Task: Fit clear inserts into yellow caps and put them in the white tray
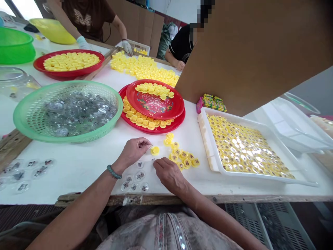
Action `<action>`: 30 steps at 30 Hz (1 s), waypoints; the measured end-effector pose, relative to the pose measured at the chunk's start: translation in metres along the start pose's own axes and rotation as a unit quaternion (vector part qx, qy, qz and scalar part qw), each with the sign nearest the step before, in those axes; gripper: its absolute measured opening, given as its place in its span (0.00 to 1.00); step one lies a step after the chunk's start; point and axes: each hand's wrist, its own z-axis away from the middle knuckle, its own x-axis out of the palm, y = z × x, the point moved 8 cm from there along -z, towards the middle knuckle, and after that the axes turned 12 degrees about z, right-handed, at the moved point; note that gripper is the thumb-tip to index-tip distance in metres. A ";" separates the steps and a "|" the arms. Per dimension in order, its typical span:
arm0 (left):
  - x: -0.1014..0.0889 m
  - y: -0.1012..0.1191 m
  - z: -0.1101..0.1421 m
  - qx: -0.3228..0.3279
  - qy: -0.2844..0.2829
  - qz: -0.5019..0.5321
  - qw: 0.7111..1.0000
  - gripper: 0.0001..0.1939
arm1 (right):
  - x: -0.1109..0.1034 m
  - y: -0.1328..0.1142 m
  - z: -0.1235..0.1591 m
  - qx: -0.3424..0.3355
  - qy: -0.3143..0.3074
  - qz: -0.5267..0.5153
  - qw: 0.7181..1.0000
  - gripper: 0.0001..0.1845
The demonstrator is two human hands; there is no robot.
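Observation:
My left hand (134, 151), with a bead bracelet at its wrist, is closed in a pinch just left of a small yellow plastic cup piece (155, 150). What its fingertips hold, if anything, is too small to make out. Lower right of that piece, my right hand (169, 172) has its fingers pressed together beside a small dark print, perhaps on a clear disc; its grip is partly hidden. Several clear domed discs with dark prints (140, 175) lie between my forearms. To the right sits a cluster of yellow pieces with printed faces (183, 155).
A green basket of clear discs (23, 123) stands left. Red trays (179, 113) of yellow pieces are stacked ahead. On the right are a white tray (208, 146) of filled pieces and a cardboard sheet (249, 52). Two people work across the table, near loose yellow pieces (145, 67).

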 end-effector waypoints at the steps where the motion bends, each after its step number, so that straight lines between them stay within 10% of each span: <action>1: 0.002 0.001 0.001 -0.002 -0.009 0.000 1.000 0.12 | 0.001 0.002 0.001 0.006 0.002 0.001 1.000 0.08; 12: 0.011 0.009 0.007 0.016 -0.058 -0.011 0.998 0.13 | 0.002 0.008 0.007 0.024 0.035 -0.092 0.995 0.12; 19: 0.018 0.008 0.009 0.040 -0.107 -0.026 0.993 0.16 | -0.010 0.041 0.014 0.156 0.091 -0.308 0.934 0.10; 30: 0.034 0.023 0.019 0.031 -0.177 0.020 0.983 0.17 | 0.002 0.063 0.014 0.304 0.051 -0.681 0.664 0.12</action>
